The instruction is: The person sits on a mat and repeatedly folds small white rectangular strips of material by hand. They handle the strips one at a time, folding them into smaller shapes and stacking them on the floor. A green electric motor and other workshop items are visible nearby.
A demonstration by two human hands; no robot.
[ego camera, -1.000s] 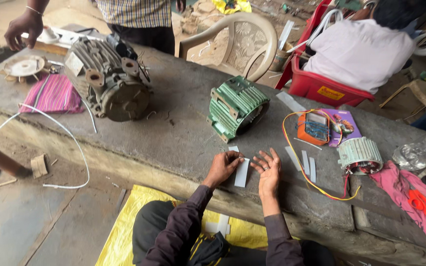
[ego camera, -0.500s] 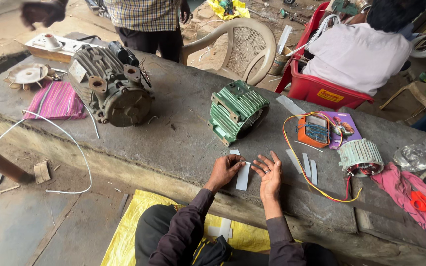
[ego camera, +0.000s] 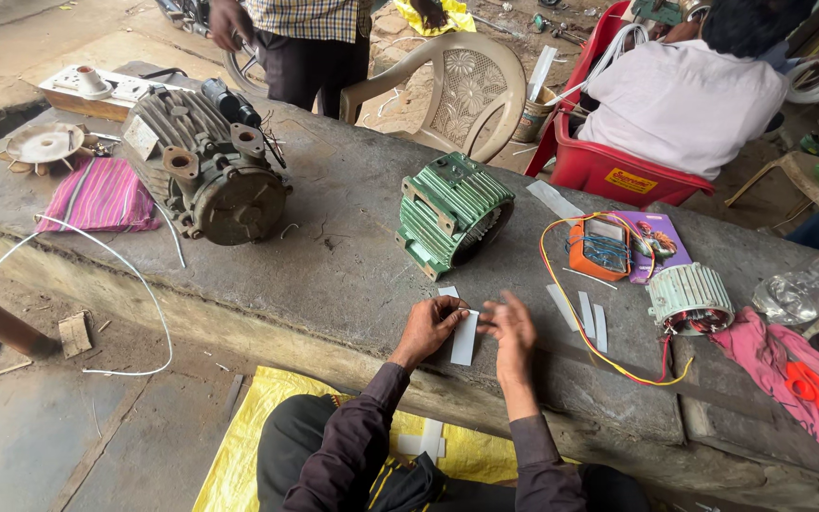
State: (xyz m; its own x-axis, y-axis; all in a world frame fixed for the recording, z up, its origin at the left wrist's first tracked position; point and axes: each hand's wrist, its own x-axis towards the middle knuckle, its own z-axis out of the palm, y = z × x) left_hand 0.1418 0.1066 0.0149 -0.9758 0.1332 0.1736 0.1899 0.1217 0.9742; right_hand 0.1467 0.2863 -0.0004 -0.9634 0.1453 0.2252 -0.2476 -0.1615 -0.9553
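Right hand (ego camera: 514, 327) is motion-blurred, fingers spread loosely, can't tell if it grips anything. Left hand (ego camera: 430, 322) is curled at the top of a white paper strip (ego camera: 464, 338), fingertips pinching or touching its upper end; exact grip is hard to make out. The strip lies flat on the near edge of the grey stone table (ego camera: 334, 265), between both hands. More white strips (ego camera: 587, 313) lie just right of the right hand, near a yellow wire (ego camera: 609, 356). Green motor housing (ego camera: 452, 213) sits farther back, inside hidden. Grey motor (ego camera: 206, 171) far left beside a pink cloth (ego camera: 101, 194). Small green winding core (ego camera: 689, 299) on the right; an orange meter (ego camera: 601, 248) behind it with wires piled on top. Pink rag (ego camera: 808, 398) at right, cut off by the edge, with orange scissors (ego camera: 808, 384) on it. Seated person in a white shirt (ego camera: 689, 100) in a red chair (ego camera: 609, 171), head partly cut off. Standing person's torso (ego camera: 310, 38) only.
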